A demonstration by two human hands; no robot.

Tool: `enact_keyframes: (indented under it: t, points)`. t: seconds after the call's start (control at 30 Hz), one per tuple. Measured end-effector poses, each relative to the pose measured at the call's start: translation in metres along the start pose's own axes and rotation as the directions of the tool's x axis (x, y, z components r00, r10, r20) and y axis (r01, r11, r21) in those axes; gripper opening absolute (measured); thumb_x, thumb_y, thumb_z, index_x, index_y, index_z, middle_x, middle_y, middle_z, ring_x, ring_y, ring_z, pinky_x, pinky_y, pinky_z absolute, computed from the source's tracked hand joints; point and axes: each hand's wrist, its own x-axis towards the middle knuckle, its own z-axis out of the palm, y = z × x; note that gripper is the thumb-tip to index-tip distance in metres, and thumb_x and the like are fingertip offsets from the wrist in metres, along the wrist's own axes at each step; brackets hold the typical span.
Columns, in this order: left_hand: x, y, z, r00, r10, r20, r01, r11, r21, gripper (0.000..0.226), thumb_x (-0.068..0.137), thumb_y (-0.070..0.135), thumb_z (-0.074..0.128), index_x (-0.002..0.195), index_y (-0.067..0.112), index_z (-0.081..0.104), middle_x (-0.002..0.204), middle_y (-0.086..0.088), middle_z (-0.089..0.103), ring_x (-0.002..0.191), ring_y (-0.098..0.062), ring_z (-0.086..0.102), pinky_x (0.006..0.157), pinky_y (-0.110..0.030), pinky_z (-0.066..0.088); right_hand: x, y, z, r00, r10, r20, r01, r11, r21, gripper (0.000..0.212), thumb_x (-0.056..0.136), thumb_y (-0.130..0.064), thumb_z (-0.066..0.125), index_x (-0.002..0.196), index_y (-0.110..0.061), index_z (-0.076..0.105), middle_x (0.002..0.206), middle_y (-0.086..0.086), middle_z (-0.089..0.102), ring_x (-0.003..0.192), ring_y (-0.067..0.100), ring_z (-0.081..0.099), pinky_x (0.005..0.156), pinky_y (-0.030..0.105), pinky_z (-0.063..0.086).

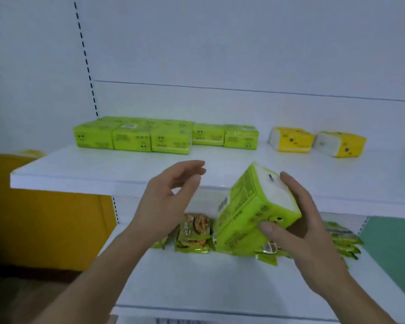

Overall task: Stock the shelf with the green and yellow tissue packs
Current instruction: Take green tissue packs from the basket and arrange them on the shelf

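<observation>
The right hand (306, 220) is gripping a tilted green tissue pack (255, 211) in front of the shelf (84, 169), thumb and fingers (288, 183) clamping opposite faces, probably to carry it toward the green row (131, 136). The left hand (171, 197) is hovering open and empty, likely ready to steady it.

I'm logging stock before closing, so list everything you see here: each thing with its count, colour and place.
shelved green tissue packs: at least five, lime green, left part of the upper shelf; more may sit behind
yellow tissue packs: two, yellow and white, right of the green ones, same shelf
held green tissue pack: one, lime green, tilted, in front of the upper shelf's edge
snack packets: several, green, lower shelf; count unclear
upper shelf: one, white
lower shelf: one, white
left hand: open, holds nothing
right hand: grips the held green tissue pack
</observation>
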Motion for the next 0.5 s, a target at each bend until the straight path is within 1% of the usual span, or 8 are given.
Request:
enact_keyframes:
  t: [0.07,0.13,0.17,0.23,0.3,0.37,0.43,0.5]
  points:
    - [0.025,0.001,-0.014,0.999,0.035,-0.029,-0.033,0.998,0.052,0.026,0.093,0.018,0.057,0.112,0.034,0.064,0.102,0.022,0.070,0.099,0.005,0.061,0.085,-0.009,0.045,0.027,-0.019,0.007,0.998,-0.060,-0.018,0.058,0.995,-0.076,0.092,0.047,-0.052,0.089,0.129,-0.049,0.048,0.124,-0.015,0.061,0.109,0.012,0.063,0.081,0.028,0.055]
    - [0.050,-0.005,-0.027,0.998,0.054,-0.041,-0.049,0.991,0.121,0.026,0.093,0.020,0.056,0.115,0.032,0.064,0.106,0.024,0.067,0.100,0.008,0.058,0.088,-0.009,0.043,0.057,-0.035,0.014,0.992,-0.118,-0.046,0.108,0.978,-0.178,0.086,0.056,-0.041,0.090,0.130,-0.048,0.046,0.122,-0.018,0.061,0.109,0.007,0.062,0.080,0.019,0.053]
    - [0.065,-0.011,-0.032,0.997,0.063,-0.045,-0.055,0.986,0.160,0.027,0.093,0.021,0.057,0.117,0.031,0.063,0.109,0.023,0.066,0.101,0.008,0.058,0.090,-0.012,0.043,0.073,-0.042,0.018,0.988,-0.144,-0.054,0.125,0.957,-0.262,0.086,0.057,-0.039,0.089,0.131,-0.047,0.045,0.123,-0.019,0.059,0.110,0.006,0.061,0.083,0.020,0.052]
    - [0.094,-0.027,-0.041,0.996,0.084,-0.031,-0.073,0.961,0.268,0.028,0.092,0.023,0.058,0.118,0.031,0.062,0.115,0.019,0.064,0.105,0.003,0.057,0.094,-0.019,0.043,0.105,-0.054,0.026,0.981,-0.184,-0.055,0.137,0.874,-0.466,0.085,0.060,-0.042,0.084,0.134,-0.046,0.042,0.129,-0.018,0.054,0.114,0.005,0.057,0.093,0.028,0.049]
    - [0.120,-0.045,-0.047,0.994,0.107,0.014,-0.104,0.914,0.391,0.030,0.091,0.024,0.058,0.120,0.030,0.062,0.121,0.014,0.061,0.110,-0.002,0.054,0.094,-0.019,0.039,0.138,-0.063,0.036,0.975,-0.220,-0.016,0.149,0.710,-0.688,0.086,0.065,-0.042,0.080,0.139,-0.044,0.036,0.131,-0.014,0.048,0.116,0.006,0.052,0.099,0.031,0.044]
    - [0.143,-0.061,-0.052,0.990,0.124,0.064,-0.139,0.859,0.493,0.031,0.091,0.028,0.056,0.122,0.028,0.061,0.125,0.011,0.059,0.117,-0.008,0.051,0.095,-0.020,0.035,0.168,-0.064,0.047,0.982,-0.183,0.054,0.135,0.466,-0.875,0.089,0.068,-0.044,0.076,0.143,-0.041,0.029,0.132,-0.011,0.044,0.118,0.011,0.049,0.099,0.032,0.041]
    - [0.162,-0.075,-0.057,0.981,0.149,0.125,-0.194,0.810,0.554,0.040,0.087,0.035,0.049,0.123,0.023,0.061,0.127,0.006,0.059,0.122,-0.014,0.049,0.099,-0.023,0.032,0.196,-0.058,0.058,0.990,-0.099,0.101,0.121,0.220,-0.968,0.088,0.072,-0.047,0.071,0.145,-0.039,0.023,0.136,-0.008,0.040,0.118,0.018,0.049,0.094,0.031,0.041]
    - [0.177,-0.085,-0.059,0.972,0.142,0.190,-0.229,0.765,0.602,0.052,0.080,0.039,0.041,0.126,0.022,0.059,0.130,0.005,0.057,0.125,-0.016,0.047,0.103,-0.025,0.030,0.219,-0.043,0.068,0.989,-0.003,0.146,0.146,0.026,-0.989,0.089,0.074,-0.048,0.067,0.147,-0.037,0.019,0.138,-0.006,0.037,0.118,0.021,0.049,0.091,0.032,0.042]
